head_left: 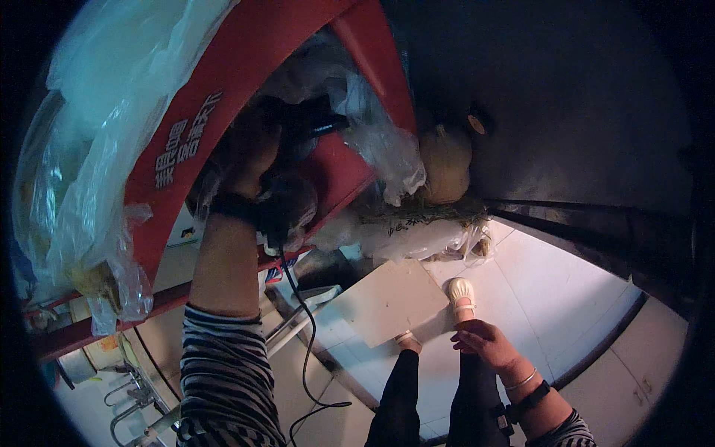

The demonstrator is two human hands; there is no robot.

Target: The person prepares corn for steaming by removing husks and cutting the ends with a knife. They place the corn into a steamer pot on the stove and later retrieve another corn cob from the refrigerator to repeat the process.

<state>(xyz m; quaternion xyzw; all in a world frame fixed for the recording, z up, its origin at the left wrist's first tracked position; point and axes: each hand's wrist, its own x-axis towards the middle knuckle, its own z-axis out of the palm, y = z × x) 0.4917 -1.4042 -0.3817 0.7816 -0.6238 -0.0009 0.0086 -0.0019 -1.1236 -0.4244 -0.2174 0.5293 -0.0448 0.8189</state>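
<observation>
My left hand [260, 148] reaches up into the shadow behind a red panel [223, 84] that bears white writing. Dark straps and a device with a black cable [306, 324] sit at its wrist. The fingers are too dark to make out, and so is anything they touch. Clear plastic bags [385, 145] hang close to that hand on its right. My right hand [486, 343] is low over my legs, fingers loosely apart, with nothing in it; a bangle and a black band are on the wrist.
A pumpkin-like round thing [445, 165] rests beside the bags. Below it lies a plastic-wrapped bundle [427, 240]. A cardboard sheet [388, 302] lies on the tiled floor by my feet. Plastic sheeting [106, 139] covers the far left. Metal hooks [125, 408] are at the lower left.
</observation>
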